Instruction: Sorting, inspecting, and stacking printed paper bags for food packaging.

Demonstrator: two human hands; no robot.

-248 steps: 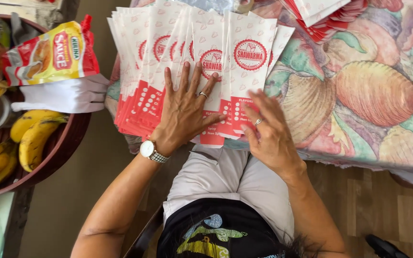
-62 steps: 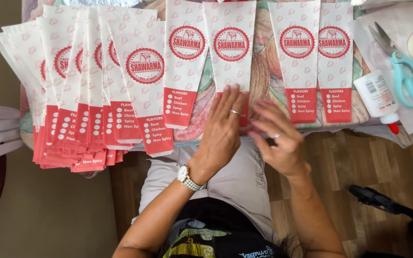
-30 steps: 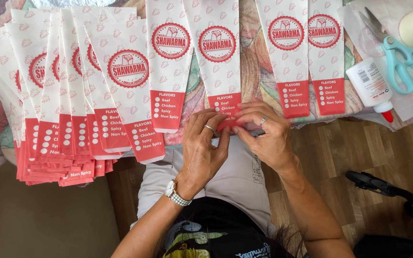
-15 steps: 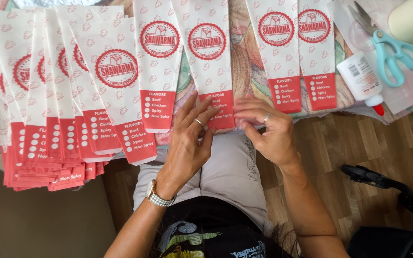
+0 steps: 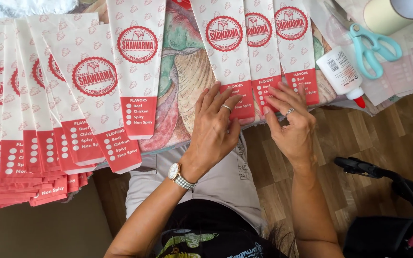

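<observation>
My left hand (image 5: 214,125) lies flat, fingers spread, on the red lower end of a long white-and-red paper bag (image 5: 226,48) at the table's front edge. My right hand (image 5: 290,122) rests beside it with fingertips on the red ends of two neighbouring paper bags (image 5: 277,43). Neither hand grips anything. A single bag (image 5: 137,62) lies further left, apart from them. At the far left a fanned stack of several identical bags (image 5: 34,124) overhangs the table edge.
A white glue bottle with a red tip (image 5: 341,75), teal scissors (image 5: 371,45) and a roll of beige tape (image 5: 393,14) lie at the right on a fruit-patterned tablecloth (image 5: 182,81). Wood floor and a black chair frame (image 5: 383,177) are below right.
The view has shifted right along the table. My hands moved from pinching one bag's bottom edge to lying flat on the red ends of the bags; my right hand shifted rightward.
</observation>
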